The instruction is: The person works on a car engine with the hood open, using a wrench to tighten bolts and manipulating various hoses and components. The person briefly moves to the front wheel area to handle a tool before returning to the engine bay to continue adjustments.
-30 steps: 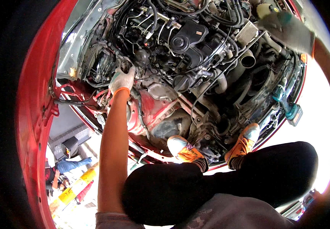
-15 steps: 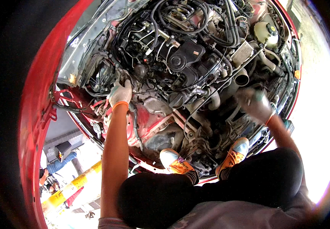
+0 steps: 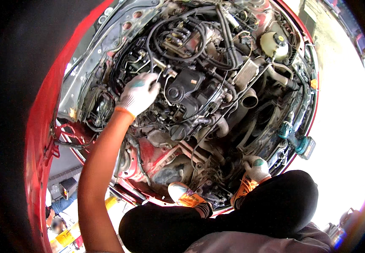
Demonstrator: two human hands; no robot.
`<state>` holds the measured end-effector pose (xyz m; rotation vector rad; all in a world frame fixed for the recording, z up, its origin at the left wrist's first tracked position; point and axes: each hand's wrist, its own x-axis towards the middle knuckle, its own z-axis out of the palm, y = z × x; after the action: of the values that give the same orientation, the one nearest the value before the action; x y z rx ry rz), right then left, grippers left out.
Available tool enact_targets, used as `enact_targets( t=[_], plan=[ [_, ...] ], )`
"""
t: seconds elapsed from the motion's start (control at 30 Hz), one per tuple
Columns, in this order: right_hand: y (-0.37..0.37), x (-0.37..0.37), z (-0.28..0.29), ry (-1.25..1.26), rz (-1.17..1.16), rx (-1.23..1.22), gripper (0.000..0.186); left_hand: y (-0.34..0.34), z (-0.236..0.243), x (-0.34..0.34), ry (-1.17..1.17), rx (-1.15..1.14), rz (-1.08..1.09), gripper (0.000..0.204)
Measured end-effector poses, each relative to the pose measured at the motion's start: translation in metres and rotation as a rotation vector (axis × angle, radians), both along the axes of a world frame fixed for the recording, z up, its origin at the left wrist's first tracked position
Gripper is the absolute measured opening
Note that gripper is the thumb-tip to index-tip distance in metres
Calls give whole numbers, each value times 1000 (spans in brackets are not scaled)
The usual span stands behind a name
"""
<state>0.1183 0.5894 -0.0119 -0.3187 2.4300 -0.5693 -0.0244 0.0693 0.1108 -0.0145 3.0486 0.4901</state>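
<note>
My left hand, in a white knit glove with an orange cuff, reaches over the left side of the engine. Its thumb stands apart from the bent fingers, beside thin metal pipes left of the black engine cover. Whether the fingertips touch a pipe is hidden. My right hand, gloved too, is low beside my right shoe, near the front of the engine bay. Its fingers are curled closed, and anything inside them is hidden.
A teal cordless power tool lies on the bay's right edge. A coiled black hose and a whitish reservoir are at the far side. The open pipe end faces up. Another person is at the lower left.
My left hand has moved up and right, from the wiring at the left to the engine. My right hand has come down and left toward my shoe. The whole view has shifted.
</note>
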Motion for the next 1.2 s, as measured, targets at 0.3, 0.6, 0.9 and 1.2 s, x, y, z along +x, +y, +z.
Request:
enact_targets(
  t=[0.3, 0.6, 0.9, 1.2],
  plan=[
    [-10, -10, 13, -48, -138, -59, 31, 156, 13, -187, -225, 1642, 352, 30],
    [20, -21, -16, -159, -537, -354, 39, 148, 58, -83, -248, 1144, 75, 44],
    [-71, -219, 70, -978, -957, -1608, 81, 114, 28, 20, -118, 40, -695, 25],
    [-102, -245, 198, -217, -697, -1735, 36, 111, 23, 40, 95, 642, -163, 21]
  ],
)
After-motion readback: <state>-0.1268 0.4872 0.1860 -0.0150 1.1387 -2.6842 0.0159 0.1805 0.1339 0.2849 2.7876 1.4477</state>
